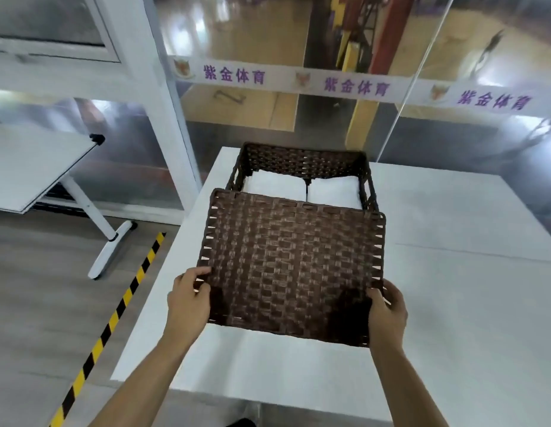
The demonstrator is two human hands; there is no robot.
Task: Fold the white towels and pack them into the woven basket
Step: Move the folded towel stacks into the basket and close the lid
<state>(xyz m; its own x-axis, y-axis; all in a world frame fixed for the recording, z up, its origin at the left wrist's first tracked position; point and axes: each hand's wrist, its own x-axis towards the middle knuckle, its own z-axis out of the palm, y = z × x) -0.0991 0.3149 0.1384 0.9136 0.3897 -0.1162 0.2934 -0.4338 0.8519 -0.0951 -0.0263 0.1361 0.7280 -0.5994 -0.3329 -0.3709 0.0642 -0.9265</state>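
A dark brown woven basket (302, 163) stands on the white table (453, 272), toward its far side. Two folded white towels (275, 186) (334, 192) lie side by side inside it. A flat woven lid (292, 260) of the same brown weave hovers in front of and partly over the basket, hiding its near half. My left hand (188, 298) grips the lid's near left corner. My right hand (386, 309) grips its near right corner, thumb on top.
A glass partition with a white banner (354, 86) runs just behind the table. A tilted white folding table (31, 171) stands to the left on the grey floor. Yellow-black hazard tape (114, 318) runs along the floor beside the table's left edge.
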